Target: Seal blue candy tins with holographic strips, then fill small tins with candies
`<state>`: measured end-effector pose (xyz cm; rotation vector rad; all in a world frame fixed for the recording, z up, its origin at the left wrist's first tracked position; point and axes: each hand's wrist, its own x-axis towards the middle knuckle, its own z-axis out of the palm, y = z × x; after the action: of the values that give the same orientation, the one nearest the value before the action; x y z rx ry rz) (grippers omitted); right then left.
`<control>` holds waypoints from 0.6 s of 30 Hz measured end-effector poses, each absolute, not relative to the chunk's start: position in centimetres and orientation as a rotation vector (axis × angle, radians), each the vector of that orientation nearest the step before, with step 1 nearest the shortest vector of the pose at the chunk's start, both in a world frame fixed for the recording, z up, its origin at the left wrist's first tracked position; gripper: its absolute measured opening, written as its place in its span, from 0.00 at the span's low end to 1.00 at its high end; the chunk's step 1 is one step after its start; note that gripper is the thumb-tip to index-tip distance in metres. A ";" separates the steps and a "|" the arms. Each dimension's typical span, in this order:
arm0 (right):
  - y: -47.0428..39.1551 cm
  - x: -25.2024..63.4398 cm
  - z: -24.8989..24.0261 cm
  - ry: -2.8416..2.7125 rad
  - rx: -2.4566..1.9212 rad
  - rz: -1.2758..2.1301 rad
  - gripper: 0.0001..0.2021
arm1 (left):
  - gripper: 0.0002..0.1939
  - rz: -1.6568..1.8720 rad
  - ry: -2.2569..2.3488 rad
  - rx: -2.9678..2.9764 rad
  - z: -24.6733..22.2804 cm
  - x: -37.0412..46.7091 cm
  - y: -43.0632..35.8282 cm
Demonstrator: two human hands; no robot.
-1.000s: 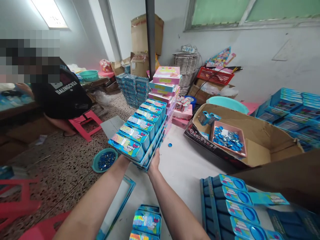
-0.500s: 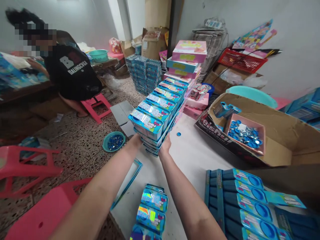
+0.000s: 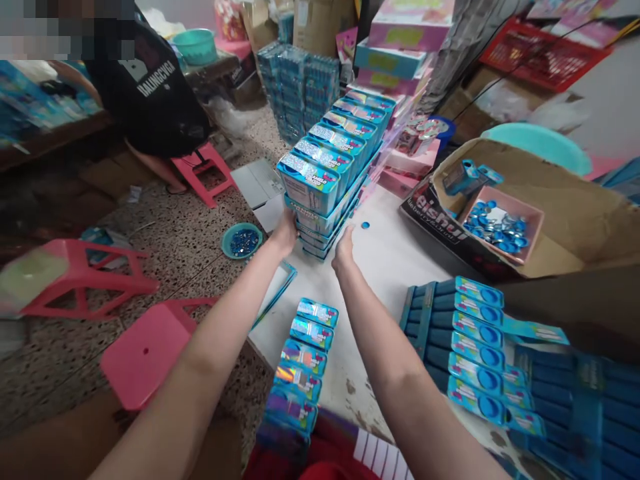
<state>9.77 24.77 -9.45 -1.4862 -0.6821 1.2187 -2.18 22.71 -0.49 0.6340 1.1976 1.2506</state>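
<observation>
A tall stack of blue packs point(image 3: 320, 183) with shiny printed labels stands at the far end of the white table point(image 3: 385, 267). My left hand point(image 3: 286, 232) lies against the stack's near left side, its fingers stretched out and partly hidden. At the lower right of the stack, my right hand point(image 3: 344, 247) is open, thumb up, with a small gap showing between it and the packs. Closer to me, a row of similar blue packs point(image 3: 303, 360) runs along the table. A small blue cap point(image 3: 365, 225) lies right of my right hand.
More blue packs point(image 3: 477, 350) lie at right, below an open carton point(image 3: 575, 200) holding a pink tray point(image 3: 535, 233) of blue caps. Pink stools point(image 3: 145, 350) and a teal bowl point(image 3: 242, 240) stand left. A person in a black shirt point(image 3: 155, 100) sits beyond.
The view has tilted down, showing more of the near table. My right hand has come away from the stack, while my left stays beside it. The stack stands on the table.
</observation>
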 end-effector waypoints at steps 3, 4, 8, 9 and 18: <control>20.1 11.3 -7.6 -0.517 -1.558 1.394 0.38 | 0.34 1.247 1.328 0.652 -0.2 -2.6 17.6; 18.2 11.9 -7.1 -0.491 -1.570 1.432 0.39 | 0.35 1.253 1.359 0.658 -0.2 -2.8 15.3; 9.7 14.4 -6.7 -0.516 -1.599 1.490 0.39 | 0.41 1.163 1.360 0.654 -1.7 -3.8 4.5; 7.4 14.9 -6.9 -0.514 -1.613 1.517 0.39 | 0.43 1.130 1.396 0.625 -2.3 -4.0 1.8; -4.0 15.0 -7.9 -0.582 -1.599 1.718 0.44 | 0.38 1.154 1.277 0.375 -3.6 -1.1 -7.0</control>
<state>15.03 -4.00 -7.92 -1.5993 -0.5818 1.7176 -1.06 -6.99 -3.64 0.3752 1.2769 1.1545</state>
